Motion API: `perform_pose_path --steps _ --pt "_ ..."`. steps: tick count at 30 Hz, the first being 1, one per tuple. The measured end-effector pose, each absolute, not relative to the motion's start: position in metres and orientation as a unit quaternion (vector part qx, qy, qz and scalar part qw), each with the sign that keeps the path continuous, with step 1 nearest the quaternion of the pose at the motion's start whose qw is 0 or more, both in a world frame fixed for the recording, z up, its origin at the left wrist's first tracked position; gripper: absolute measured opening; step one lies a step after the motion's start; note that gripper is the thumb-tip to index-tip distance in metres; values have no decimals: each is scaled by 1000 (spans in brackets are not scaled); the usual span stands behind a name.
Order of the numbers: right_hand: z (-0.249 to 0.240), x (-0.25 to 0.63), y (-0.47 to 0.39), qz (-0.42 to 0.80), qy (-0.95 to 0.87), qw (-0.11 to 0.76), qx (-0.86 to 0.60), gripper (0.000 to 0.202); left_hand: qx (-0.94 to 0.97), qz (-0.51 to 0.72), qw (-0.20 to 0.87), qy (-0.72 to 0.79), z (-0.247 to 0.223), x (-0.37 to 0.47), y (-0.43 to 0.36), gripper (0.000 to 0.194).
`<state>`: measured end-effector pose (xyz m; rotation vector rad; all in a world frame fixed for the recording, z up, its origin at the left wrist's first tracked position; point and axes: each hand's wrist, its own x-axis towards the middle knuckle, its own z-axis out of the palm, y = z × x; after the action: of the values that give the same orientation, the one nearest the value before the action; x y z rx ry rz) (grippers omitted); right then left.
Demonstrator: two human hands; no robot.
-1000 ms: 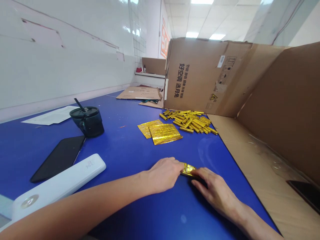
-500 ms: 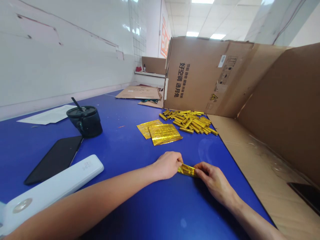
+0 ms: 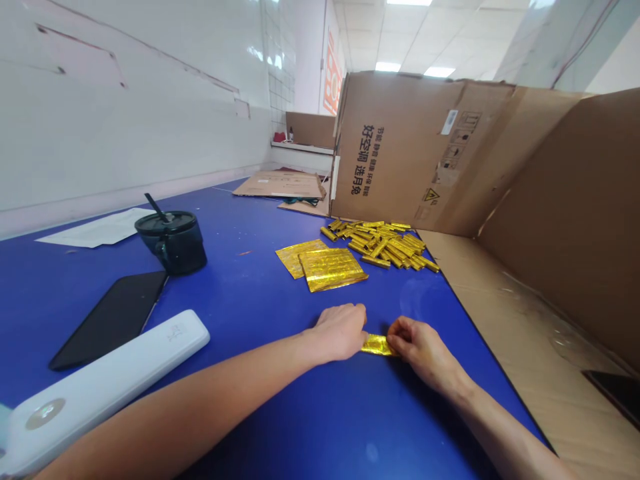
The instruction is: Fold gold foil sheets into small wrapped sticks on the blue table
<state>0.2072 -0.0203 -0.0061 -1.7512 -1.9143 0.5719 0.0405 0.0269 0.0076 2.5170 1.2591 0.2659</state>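
A narrow folded strip of gold foil (image 3: 377,345) lies between my hands, low over the blue table. My left hand (image 3: 341,332) is closed on the strip's left end, its fingers curled and partly hidden. At the right end, my right hand (image 3: 413,341) pinches the foil between thumb and fingers. Beyond my hands lie flat gold foil sheets (image 3: 333,269), overlapping one another. Behind them and to the right is a heap of small folded gold foil pieces (image 3: 395,248).
On the left of the blue table (image 3: 240,407) are a dark lidded cup (image 3: 173,247), a black phone (image 3: 113,317), a white device (image 3: 115,373) and white paper (image 3: 95,229). A large cardboard box (image 3: 400,160) stands behind and right. Flat cardboard (image 3: 280,185) lies farther back.
The foil strip looks more level and slightly flatter than before. My left hand has turned a little, its knuckles now more on top. Both hands appear slightly farther right in view.
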Motion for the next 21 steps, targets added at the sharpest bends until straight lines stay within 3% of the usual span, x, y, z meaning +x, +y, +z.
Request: perform_pose_path --steps 9,12,16,21 --pt "-5 202 -33 166 -712 247 -636 13 893 83 174 406 9 35 20 10" --pt "-7 205 -33 192 -701 319 -608 14 894 104 185 394 9 31 17 10" --pt "4 212 -34 178 -681 414 -577 35 908 176 159 345 14 27 14 7" --pt "30 212 -43 203 -714 408 -532 22 917 272 96 277 23 23 9 4"
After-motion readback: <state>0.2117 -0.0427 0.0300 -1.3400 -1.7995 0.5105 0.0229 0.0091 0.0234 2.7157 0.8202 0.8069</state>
